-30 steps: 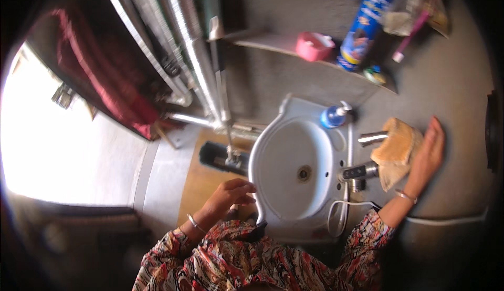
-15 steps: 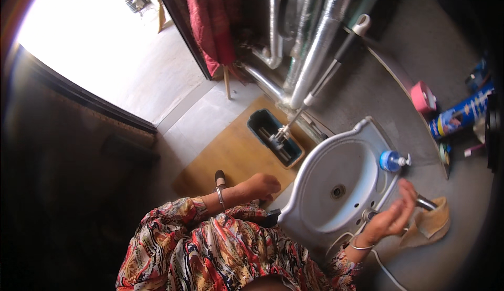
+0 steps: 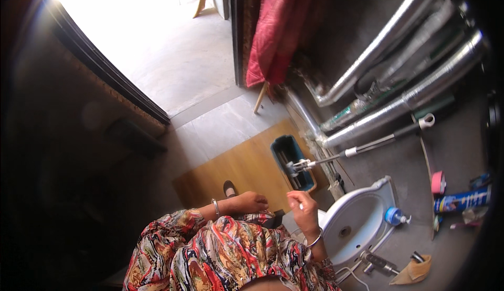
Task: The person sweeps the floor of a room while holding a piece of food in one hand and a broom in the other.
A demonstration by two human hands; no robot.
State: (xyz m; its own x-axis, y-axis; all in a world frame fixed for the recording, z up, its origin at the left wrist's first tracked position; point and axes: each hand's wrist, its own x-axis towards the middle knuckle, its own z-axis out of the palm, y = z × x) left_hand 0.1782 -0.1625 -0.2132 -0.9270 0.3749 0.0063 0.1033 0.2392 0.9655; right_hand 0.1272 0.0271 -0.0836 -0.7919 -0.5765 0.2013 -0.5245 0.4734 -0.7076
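My left hand (image 3: 252, 202) is held in front of my patterned clothing, its fingers curled in and nothing showing in them. Close to its right, my right hand (image 3: 304, 212) is raised with loosely bent fingers, slightly blurred; a small pale spot shows on it, which I cannot identify. Right of that hand is a white washbasin (image 3: 336, 207), partly hidden behind my right wrist. A chrome faucet (image 3: 379, 262) is at the basin's near edge. On the rim stands a blue pump bottle (image 3: 395, 216). A tan cloth (image 3: 413, 271) lies beside the faucet.
Beyond the basin, a mop (image 3: 362, 148) leans with its head in a dark teal bucket (image 3: 311, 185) on a wooden-looking mat (image 3: 236, 159). Silvery pipes (image 3: 404, 104) line the wall. Pink tape (image 3: 438, 182) and a blue can (image 3: 462, 200) are at right. A red curtain (image 3: 273, 33) hangs by the bright doorway.
My right hand has moved left from beside the faucet to near my left hand, its fingers now more bent. The view has turned, so the basin appears lower and further right.
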